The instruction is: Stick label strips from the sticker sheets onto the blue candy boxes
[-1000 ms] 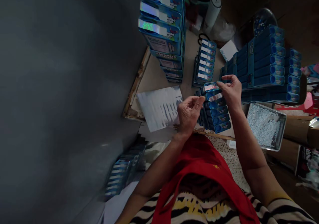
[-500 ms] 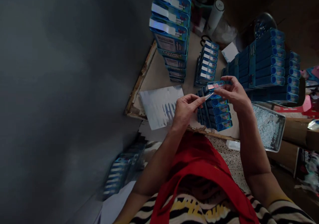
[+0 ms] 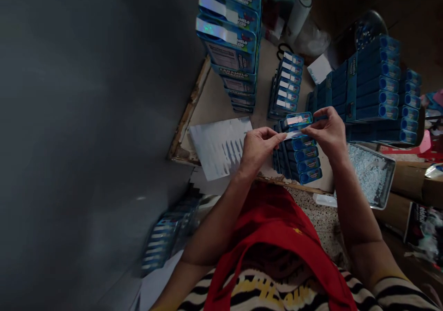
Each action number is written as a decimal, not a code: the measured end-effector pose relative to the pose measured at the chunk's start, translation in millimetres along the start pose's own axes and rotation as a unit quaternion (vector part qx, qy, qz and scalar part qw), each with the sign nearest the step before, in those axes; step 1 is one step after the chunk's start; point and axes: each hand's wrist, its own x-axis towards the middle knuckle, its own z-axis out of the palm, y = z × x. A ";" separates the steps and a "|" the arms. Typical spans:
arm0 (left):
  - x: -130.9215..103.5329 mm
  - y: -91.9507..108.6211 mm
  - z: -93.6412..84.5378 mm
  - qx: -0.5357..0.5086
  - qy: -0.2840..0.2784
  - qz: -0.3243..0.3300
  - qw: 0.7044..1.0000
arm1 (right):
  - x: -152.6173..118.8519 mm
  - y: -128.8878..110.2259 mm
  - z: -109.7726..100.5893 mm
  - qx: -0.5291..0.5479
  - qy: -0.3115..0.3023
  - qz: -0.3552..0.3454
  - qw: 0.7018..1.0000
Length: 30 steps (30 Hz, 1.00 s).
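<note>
A short whitish sticker strip stretches between my two hands, over a row of small blue candy boxes. My left hand pinches its left end between thumb and forefinger. At the other end, my right hand has thumb and fingertips closed on the strip, close to the box tops. The rearmost box in the row bears a shiny strip across its top, while the nearer ones show bare round blue ends. Beside my left hand lies a white backing sheet with several strip-shaped gaps.
Behind the row stand more boxes with strips. A tall box stack rises at the left table edge, and stacked blue boxes fill the right. A metal tray of pale pellets sits by my right forearm. Black-handled scissors lie behind.
The strip, seen edge-on and tilted before, now lies flatter and nearly level across the box tops. The view has shifted slightly.
</note>
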 end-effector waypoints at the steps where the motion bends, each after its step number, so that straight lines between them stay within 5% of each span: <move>1: 1.2 -1.4 0.2 -0.002 0.002 0.000 1.000 | 0.5 0.5 1.2 0.002 0.000 -0.002 1.000; 10: 11.1 -14.3 0.8 -0.018 0.010 0.009 1.000 | 2.8 3.5 7.9 0.002 0.000 -0.004 1.000; 18: 20.7 -34.1 15.6 -0.059 0.011 0.000 0.998 | 11.3 5.8 -0.1 -0.118 0.019 -0.005 0.993; 24: 21.9 -63.0 42.8 -0.164 0.070 -0.052 0.983 | 23.4 32.2 -1.6 0.031 -0.060 0.040 0.997; 27: 29.5 -75.0 52.2 -0.215 0.053 -0.096 0.970 | 26.3 35.8 -1.8 0.069 -0.065 0.062 0.994; 30: 49.0 -84.3 28.1 -0.176 0.039 -0.076 0.981 | 16.2 22.7 -13.5 -0.001 -0.062 0.054 0.997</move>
